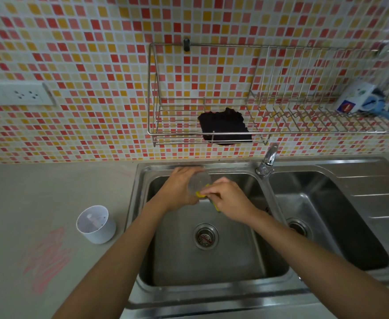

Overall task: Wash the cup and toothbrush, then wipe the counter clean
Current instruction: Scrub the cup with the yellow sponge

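Beside steel sink, pink-smeared counter, mosaic wall

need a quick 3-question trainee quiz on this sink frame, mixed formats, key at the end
1. True or false: the left hand holds the clear cup above the left sink basin.
2. What does the right hand hold against the cup? A) yellow sponge B) dark cloth C) toothbrush
3. Fill in: the pink marks near the white cup lie on the ____.

Key: 1 true; 2 A; 3 counter
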The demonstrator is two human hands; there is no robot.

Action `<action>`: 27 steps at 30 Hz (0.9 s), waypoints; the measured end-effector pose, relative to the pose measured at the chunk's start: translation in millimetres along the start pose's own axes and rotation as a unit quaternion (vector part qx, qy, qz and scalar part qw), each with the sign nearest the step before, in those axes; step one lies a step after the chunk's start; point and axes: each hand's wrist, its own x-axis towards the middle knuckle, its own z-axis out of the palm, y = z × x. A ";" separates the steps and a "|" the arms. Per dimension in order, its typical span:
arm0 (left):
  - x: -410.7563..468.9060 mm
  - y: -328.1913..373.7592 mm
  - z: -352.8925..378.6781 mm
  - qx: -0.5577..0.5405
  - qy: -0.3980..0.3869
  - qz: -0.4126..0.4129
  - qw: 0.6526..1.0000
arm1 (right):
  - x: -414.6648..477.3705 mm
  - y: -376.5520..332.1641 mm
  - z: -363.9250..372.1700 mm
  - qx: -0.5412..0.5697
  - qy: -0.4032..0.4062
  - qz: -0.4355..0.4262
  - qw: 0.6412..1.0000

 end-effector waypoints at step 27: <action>-7.9 -16.5 -8.1 -0.079 0.032 -0.046 0.995 | -3.9 -25.7 -27.6 0.081 0.160 0.033 0.983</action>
